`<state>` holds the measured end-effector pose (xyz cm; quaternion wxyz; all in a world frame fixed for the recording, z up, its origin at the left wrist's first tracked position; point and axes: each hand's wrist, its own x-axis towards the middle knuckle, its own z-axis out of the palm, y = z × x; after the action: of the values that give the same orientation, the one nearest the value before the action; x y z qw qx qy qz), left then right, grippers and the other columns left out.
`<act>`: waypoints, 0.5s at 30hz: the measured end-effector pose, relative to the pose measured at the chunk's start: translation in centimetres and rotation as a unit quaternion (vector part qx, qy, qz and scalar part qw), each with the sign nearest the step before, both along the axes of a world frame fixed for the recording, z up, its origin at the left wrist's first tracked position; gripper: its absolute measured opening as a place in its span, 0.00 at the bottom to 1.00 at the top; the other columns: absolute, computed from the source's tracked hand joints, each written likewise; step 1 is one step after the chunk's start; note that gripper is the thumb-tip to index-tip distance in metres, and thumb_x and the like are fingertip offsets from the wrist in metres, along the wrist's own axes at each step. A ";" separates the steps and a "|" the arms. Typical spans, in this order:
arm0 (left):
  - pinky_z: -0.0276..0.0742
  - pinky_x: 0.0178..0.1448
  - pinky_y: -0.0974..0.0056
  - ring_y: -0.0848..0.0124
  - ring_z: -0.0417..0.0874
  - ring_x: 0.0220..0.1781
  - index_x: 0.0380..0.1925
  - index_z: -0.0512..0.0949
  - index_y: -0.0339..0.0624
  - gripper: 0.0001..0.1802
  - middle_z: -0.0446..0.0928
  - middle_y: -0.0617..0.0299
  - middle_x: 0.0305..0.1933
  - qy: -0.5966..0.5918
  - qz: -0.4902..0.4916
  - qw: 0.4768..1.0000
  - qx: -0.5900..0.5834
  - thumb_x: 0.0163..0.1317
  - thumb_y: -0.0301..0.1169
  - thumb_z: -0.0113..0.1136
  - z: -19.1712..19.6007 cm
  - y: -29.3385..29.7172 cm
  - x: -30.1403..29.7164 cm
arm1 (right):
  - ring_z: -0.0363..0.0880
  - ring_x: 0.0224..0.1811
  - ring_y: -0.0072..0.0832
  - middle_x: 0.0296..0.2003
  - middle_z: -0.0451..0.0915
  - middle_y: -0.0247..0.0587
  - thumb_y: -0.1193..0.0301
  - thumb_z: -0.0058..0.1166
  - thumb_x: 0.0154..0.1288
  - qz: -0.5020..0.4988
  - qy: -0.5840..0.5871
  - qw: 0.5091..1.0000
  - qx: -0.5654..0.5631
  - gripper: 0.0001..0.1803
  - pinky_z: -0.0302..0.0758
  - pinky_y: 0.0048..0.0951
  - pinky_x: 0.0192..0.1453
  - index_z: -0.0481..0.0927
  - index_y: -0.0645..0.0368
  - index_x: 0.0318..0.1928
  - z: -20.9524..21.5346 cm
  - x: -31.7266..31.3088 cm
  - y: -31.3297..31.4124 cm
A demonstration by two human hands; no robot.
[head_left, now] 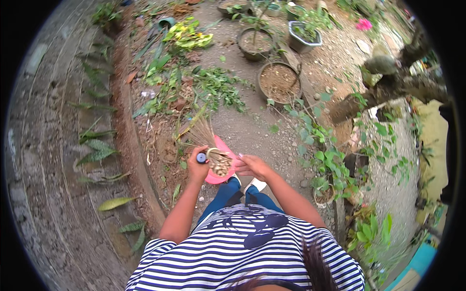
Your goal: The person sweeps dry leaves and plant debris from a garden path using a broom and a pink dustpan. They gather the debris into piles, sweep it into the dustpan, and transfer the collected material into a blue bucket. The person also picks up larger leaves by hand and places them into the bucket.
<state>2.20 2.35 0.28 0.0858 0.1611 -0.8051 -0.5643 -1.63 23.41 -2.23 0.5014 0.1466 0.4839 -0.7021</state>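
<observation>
Left hand (198, 167) fingers grip the stick broom (206, 140), sweeping debris at 12 o'clock into the pink dustpan (221, 169) (half full) held by right hand (252, 166) fingers; next, steady tilt.

Bare gravel ground (247, 128) lies open ahead of the hands. Cut leaves (213, 89) crowd the left, soil-filled pots (279, 82) stand beyond, and a leafy vine (330, 155) hems the right.

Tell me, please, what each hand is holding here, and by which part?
The left hand grips a stick broom at its bound handle end. The right hand holds a pink dustpan by its near edge; its fingers hide the exact spot.
</observation>
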 end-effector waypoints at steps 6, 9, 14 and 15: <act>0.74 0.42 0.68 0.71 0.79 0.37 0.34 0.75 0.39 0.18 0.77 0.60 0.34 0.005 -0.194 0.978 -0.078 0.38 0.23 0.67 2.9 -5.1 -1.5 | 0.78 0.27 0.28 0.27 0.78 0.38 0.52 0.47 0.58 0.008 -0.175 0.975 -0.139 0.21 0.77 0.29 0.28 0.75 0.59 0.35 -1.5 -4.5 -13.0; 0.73 0.39 0.67 0.70 0.78 0.35 0.33 0.75 0.40 0.19 0.76 0.59 0.31 0.022 -0.159 0.984 -0.080 0.38 0.26 0.69 2.9 -7.7 -0.3 | 0.77 0.25 0.28 0.25 0.77 0.39 0.58 0.53 0.53 0.083 -0.193 0.975 -0.070 0.18 0.76 0.29 0.25 0.75 0.60 0.35 -2.1 -5.1 -14.4; 0.70 0.31 0.69 0.72 0.73 0.26 0.30 0.75 0.41 0.18 0.73 0.62 0.24 0.074 -0.019 0.989 -0.125 0.38 0.28 0.71 3.5 -14.1 2.2 | 0.75 0.21 0.27 0.22 0.74 0.40 0.66 0.55 0.50 0.170 -0.188 0.967 0.014 0.15 0.77 0.25 0.25 0.70 0.63 0.34 -1.4 -6.5 -13.7; 0.71 0.34 0.67 0.70 0.75 0.29 0.31 0.75 0.41 0.18 0.74 0.60 0.27 0.044 -0.008 0.992 -0.122 0.38 0.30 0.71 3.8 -15.1 2.8 | 0.74 0.21 0.26 0.22 0.74 0.40 0.67 0.55 0.51 0.202 -0.185 0.962 0.018 0.15 0.78 0.25 0.25 0.69 0.64 0.34 -0.6 -6.9 -13.8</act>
<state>4.95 -12.76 4.12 0.1361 0.1180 -0.8644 -0.4694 -8.52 9.56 -2.87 0.7110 0.1823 0.4145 -0.5380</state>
